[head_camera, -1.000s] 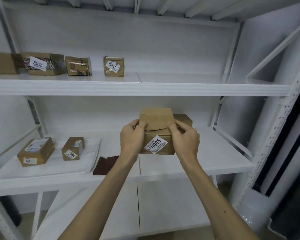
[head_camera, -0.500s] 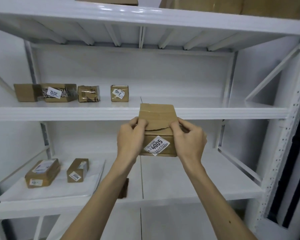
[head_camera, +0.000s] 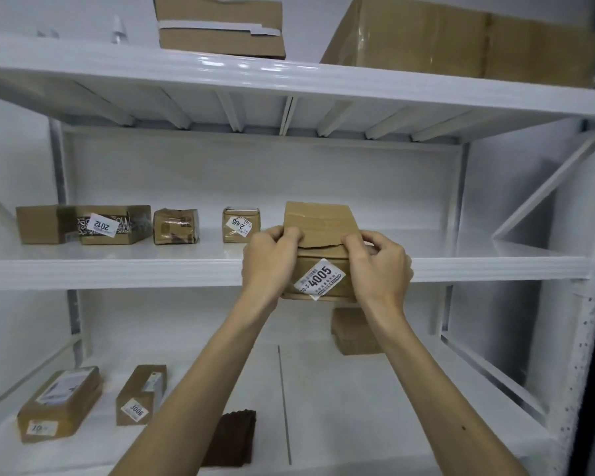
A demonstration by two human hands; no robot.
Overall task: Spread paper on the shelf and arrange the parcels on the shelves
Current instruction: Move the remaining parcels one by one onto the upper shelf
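A brown cardboard parcel labelled 4005 (head_camera: pixel 320 235) is held up in front of the middle shelf's front edge (head_camera: pixel 117 273). My left hand (head_camera: pixel 272 259) grips its left side and my right hand (head_camera: pixel 378 266) grips its right side, thumbs on its torn top. The middle shelf carries a row of parcels: a plain one (head_camera: pixel 38 224), one labelled 2012 (head_camera: pixel 114 224), a crumpled one (head_camera: pixel 176 225) and one labelled 2405 (head_camera: pixel 240 224). The lower shelf holds two parcels (head_camera: pixel 59 403) (head_camera: pixel 141 395) lying on white paper (head_camera: pixel 93 438).
A brown box (head_camera: pixel 354 333) stands on the lower shelf behind my right forearm. A dark brown pad (head_camera: pixel 234 438) lies near the lower shelf's front. Two large cartons (head_camera: pixel 220 25) (head_camera: pixel 461 36) sit on the top shelf. White uprights and a diagonal brace (head_camera: pixel 543 187) bound the right side.
Both hands have lifted the 4005 parcel from the lower shelf level up to the middle shelf's edge. The view has tilted upward, revealing the top shelf.
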